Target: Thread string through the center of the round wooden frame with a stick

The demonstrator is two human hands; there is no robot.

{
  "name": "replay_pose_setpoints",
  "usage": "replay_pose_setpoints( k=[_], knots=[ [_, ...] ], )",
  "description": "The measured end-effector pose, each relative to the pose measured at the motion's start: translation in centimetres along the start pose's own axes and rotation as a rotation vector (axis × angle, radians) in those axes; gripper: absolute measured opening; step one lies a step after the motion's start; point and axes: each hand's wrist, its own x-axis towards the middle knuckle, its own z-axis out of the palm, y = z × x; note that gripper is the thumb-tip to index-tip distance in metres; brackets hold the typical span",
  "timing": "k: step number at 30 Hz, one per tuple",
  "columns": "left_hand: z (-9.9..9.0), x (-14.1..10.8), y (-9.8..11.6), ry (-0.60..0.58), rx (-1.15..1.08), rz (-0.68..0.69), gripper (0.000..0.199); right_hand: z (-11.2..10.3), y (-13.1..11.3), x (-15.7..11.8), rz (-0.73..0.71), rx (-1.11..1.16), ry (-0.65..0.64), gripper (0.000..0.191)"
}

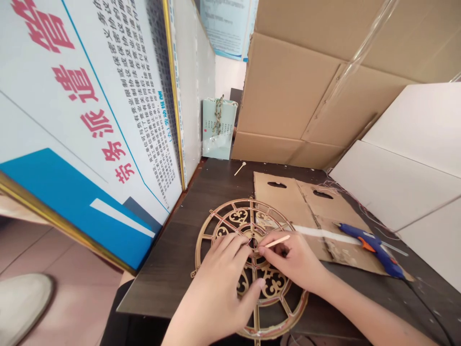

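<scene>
A round, wheel-like wooden frame (pixel 201 240) with spokes and fleur-shaped cutouts lies on the dark table; reddish lines run along its rings and spokes. My left hand (pixel 219 278) lies over its left and middle part, fingers reaching to the hub and thumb spread apart. Between the thumb and fingers of my right hand (pixel 297 259), a thin pale wooden stick (pixel 277 241) is pinched just right of the hub. The stick's lower end and my left fingertips are partly hidden at the centre.
Flattened cardboard (pixel 281 197) lies behind the frame, bearing a blue glue gun (pixel 374 245) with a cord. A small stick with a rounded end (pixel 240 168) lies farther back. A printed board (pixel 108 120) stands left, a pale green bag (pixel 218 127) behind, and large cardboard (pixel 284 86) at the back.
</scene>
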Motion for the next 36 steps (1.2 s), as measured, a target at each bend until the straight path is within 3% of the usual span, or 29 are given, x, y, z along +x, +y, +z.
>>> replay_pose_setpoints(
  k=[36],
  knots=[
    [-0.16,-0.06,0.15,0.012,0.003,-0.015,0.027,-0.12,-0.39,-0.07,0.008,-0.024,-0.017,0.018]
  ],
)
